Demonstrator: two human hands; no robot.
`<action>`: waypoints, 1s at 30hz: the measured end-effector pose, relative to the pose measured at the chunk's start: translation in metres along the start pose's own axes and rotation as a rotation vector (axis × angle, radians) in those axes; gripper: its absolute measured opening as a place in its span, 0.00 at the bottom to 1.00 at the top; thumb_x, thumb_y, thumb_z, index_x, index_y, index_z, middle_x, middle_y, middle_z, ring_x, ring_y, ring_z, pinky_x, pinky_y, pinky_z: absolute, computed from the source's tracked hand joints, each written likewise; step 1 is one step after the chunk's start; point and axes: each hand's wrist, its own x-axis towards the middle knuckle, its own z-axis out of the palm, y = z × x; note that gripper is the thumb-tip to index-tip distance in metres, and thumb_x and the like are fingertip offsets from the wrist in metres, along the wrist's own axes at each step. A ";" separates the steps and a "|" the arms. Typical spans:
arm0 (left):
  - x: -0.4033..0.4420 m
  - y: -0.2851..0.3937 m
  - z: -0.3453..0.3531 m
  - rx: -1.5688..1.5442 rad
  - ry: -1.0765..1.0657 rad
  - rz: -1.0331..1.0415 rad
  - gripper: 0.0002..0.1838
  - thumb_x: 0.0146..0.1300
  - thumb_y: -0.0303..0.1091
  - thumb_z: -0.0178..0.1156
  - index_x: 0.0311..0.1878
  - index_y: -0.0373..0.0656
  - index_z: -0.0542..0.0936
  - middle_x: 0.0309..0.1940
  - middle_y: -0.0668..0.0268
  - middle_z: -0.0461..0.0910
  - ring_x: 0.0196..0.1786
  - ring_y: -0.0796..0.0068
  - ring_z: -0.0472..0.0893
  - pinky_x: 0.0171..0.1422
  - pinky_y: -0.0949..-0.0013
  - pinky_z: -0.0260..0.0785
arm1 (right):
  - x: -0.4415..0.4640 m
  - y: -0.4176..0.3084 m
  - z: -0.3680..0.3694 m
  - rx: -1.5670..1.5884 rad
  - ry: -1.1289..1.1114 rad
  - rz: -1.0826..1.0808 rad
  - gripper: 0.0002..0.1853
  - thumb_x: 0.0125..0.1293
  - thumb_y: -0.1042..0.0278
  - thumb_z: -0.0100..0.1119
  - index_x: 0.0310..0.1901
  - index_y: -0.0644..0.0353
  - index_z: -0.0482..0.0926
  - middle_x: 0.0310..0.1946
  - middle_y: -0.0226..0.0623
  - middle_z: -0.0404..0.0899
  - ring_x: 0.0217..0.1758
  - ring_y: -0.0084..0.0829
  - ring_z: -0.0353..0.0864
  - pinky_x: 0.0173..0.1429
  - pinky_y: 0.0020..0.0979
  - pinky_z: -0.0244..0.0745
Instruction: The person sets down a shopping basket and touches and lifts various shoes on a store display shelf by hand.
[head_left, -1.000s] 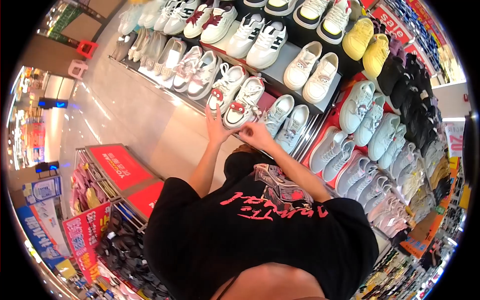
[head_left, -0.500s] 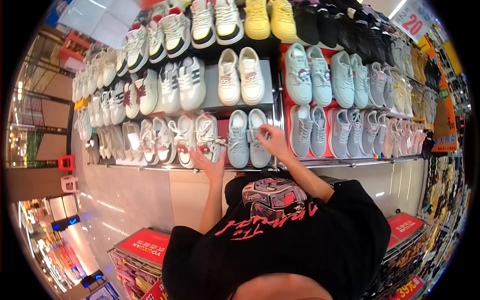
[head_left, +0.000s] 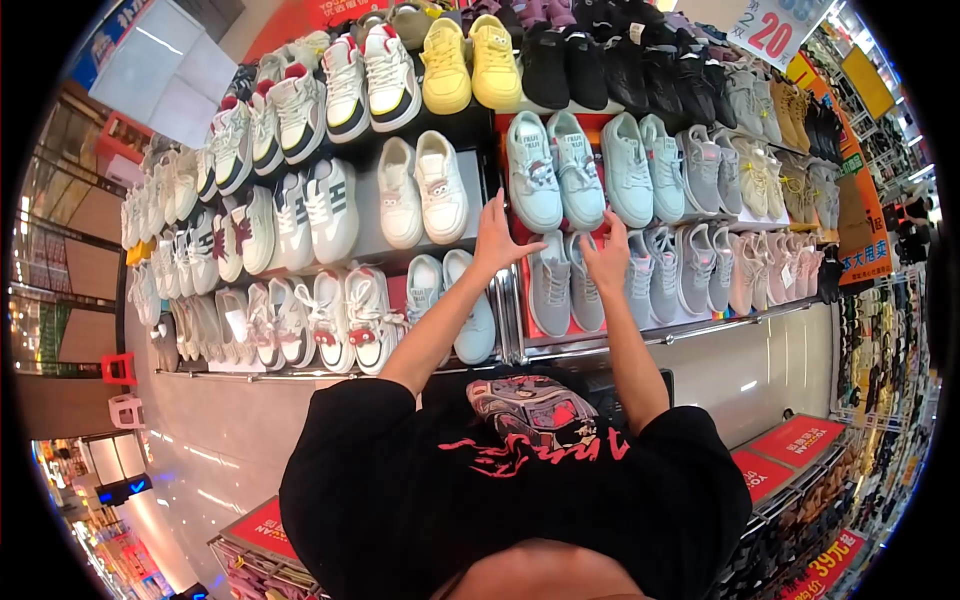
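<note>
My left hand (head_left: 497, 243) is raised with its fingers apart and holds nothing, at the lower left of a pair of light blue shoes (head_left: 535, 180) on the middle shelf. To its right, my right hand (head_left: 606, 258) is open and empty in front of the grey shoes (head_left: 550, 290) of the bottom row, its fingertips just below the light blue pair. White shoes with red trim (head_left: 370, 315) stand to the left in the bottom row, next to pale blue shoes (head_left: 470, 318).
Tiered racks span the view, with yellow shoes (head_left: 446, 70) and black shoes (head_left: 548, 75) on top. A metal rail (head_left: 700, 333) edges the bottom shelf. Red-topped bins (head_left: 800, 440) stand at the lower right; a red stool (head_left: 118, 368) is at the left.
The view has swung to the right along the racks. Both hands have moved from the white shoes with red trim to the light blue and grey pairs, and my right hand has opened.
</note>
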 end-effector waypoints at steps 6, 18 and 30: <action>0.028 -0.003 0.019 -0.181 -0.108 -0.200 0.85 0.33 0.62 0.85 0.80 0.26 0.37 0.72 0.39 0.66 0.73 0.44 0.71 0.77 0.56 0.63 | 0.015 0.022 0.019 -0.192 -0.091 -0.066 0.47 0.55 0.66 0.74 0.74 0.71 0.61 0.70 0.60 0.68 0.75 0.56 0.67 0.77 0.44 0.63; 0.047 0.027 0.016 -0.092 -0.021 -0.200 0.75 0.35 0.58 0.85 0.79 0.29 0.52 0.78 0.41 0.55 0.79 0.36 0.56 0.82 0.50 0.50 | 0.059 0.002 -0.011 -0.174 -0.171 0.075 0.36 0.56 0.64 0.75 0.66 0.68 0.74 0.59 0.57 0.79 0.65 0.54 0.76 0.69 0.45 0.71; 0.226 0.051 0.051 -0.022 0.330 -0.122 0.46 0.60 0.47 0.74 0.73 0.35 0.62 0.59 0.44 0.72 0.61 0.41 0.75 0.65 0.53 0.71 | 0.240 -0.009 0.064 -0.164 0.154 -0.217 0.41 0.54 0.52 0.76 0.67 0.60 0.71 0.61 0.50 0.73 0.63 0.54 0.75 0.65 0.48 0.73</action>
